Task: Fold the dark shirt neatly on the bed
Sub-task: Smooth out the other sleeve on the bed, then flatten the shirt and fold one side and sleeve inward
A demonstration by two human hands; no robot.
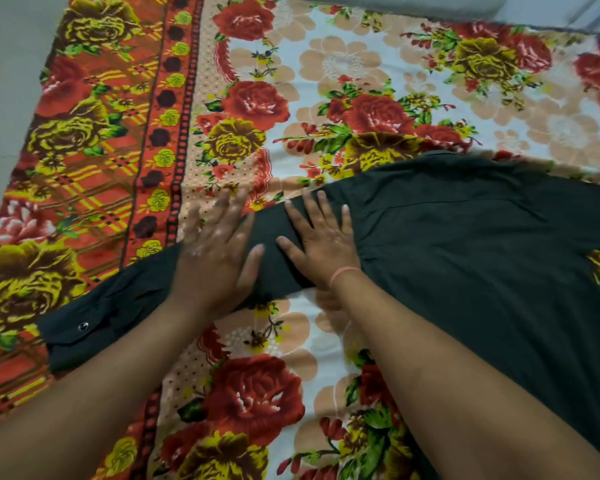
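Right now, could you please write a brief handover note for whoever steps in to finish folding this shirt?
Left hand: open, flat on the sleeve, blurred.
Right hand: open, palm down where the sleeve joins the body.
Dark shirt: spread on the floral bedsheet, sleeve stretched left, cuff near the bed's edge.
Done: shirt laid out; sleeve being smoothed.
Left: no folds visible yet; fold sleeves in, then the body.

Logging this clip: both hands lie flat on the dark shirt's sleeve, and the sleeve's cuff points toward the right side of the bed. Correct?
Not quite. In the head view both hands, left and right, lie flat on the sleeve, but its cuff points left.
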